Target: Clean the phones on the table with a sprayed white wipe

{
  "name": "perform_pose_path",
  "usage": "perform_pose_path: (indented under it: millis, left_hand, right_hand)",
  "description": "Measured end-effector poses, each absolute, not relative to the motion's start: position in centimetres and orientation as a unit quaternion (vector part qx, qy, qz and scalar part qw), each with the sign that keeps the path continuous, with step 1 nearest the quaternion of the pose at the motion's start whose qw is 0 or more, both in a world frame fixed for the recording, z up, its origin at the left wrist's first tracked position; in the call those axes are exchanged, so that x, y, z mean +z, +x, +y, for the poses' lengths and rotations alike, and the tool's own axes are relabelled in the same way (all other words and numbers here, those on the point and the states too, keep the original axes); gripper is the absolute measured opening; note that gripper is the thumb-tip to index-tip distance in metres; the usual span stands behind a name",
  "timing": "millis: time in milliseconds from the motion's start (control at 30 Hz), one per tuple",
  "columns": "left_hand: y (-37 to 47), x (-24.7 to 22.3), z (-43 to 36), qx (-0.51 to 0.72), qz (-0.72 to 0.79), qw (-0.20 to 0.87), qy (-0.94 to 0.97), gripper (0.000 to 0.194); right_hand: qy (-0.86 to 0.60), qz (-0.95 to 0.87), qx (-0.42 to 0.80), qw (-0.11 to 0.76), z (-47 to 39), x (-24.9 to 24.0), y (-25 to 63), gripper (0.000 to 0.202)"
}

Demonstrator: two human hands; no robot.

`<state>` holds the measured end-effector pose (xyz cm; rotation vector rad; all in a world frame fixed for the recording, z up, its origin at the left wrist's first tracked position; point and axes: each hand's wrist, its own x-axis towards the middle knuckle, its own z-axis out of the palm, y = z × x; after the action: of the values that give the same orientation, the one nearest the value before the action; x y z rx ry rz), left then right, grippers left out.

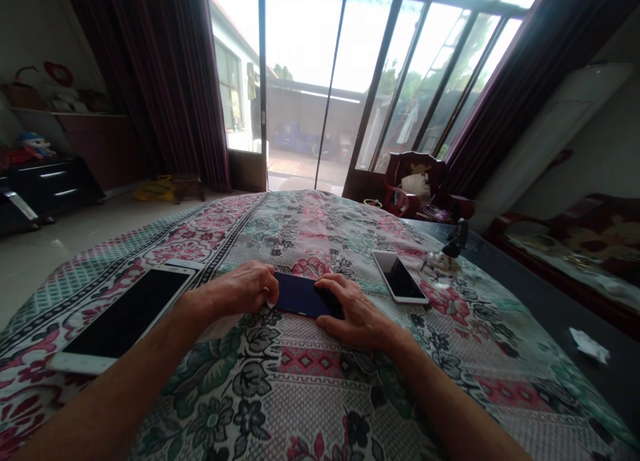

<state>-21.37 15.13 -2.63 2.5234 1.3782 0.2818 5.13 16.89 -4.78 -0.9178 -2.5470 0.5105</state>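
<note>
- The dark phone (301, 295) lies between the two hands, around the middle of the patterned tablecloth (310, 404), well in from its left and right edges.
- Its long axis runs from hand to hand, roughly along the far edge of the cloth, with the right end angled slightly toward the person.
- Neither hand has a gap to cross: the left hand (256, 286) is at the phone's left end, the right hand (350, 312) at its right end. The right hand covers more of it.
- The right hand grips that end, thumb along the near long side and fingers over the far side and the face.
- The left hand is curled nearly into a fist, apparently pinching a small white scrap (271, 305) against the phone's end; what the scrap is, I cannot tell.
- Toward the cloth's left edge, a white-framed tablet (127, 314) lies screen up, partly behind the left forearm, its long axis slanting away from the person.
- Toward the right edge, a white phone (399, 277) lies apart from the right hand, also slanted.
- Just beside that phone stands a clear glass object (441, 266) with a black top.
- Past the cloth's right edge, a crumpled white tissue (590, 345) lies on a dark surface (543, 307).
</note>
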Motion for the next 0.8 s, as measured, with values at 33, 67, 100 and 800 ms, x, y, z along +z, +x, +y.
perform_pose_path:
  millis: [33, 67, 100, 800]
  left_hand:
    - [-21.0, -2.6, 15.0, 0.103, 0.467, 0.124, 0.869, 0.029]
    - [-20.4, -2.6, 14.9, 0.111, 0.455, 0.124, 0.875, 0.028]
    - [-19.9, -2.5, 14.7, 0.12, 0.441, 0.124, 0.881, 0.027]
    - [-19.5, -2.6, 14.5, 0.111, 0.43, 0.123, 0.888, 0.027]
  right_hand:
    - [-0.325, -0.908, 0.182, 0.193, 16.9, -4.8, 5.1, 0.053]
    - [-0.325, -0.908, 0.182, 0.194, 16.9, -4.8, 5.1, 0.053]
    - [-0.325, -0.907, 0.182, 0.193, 16.9, -4.8, 5.1, 0.053]
    - [-0.338, -0.904, 0.189, 0.183, 16.7, -4.6, 5.1, 0.055]
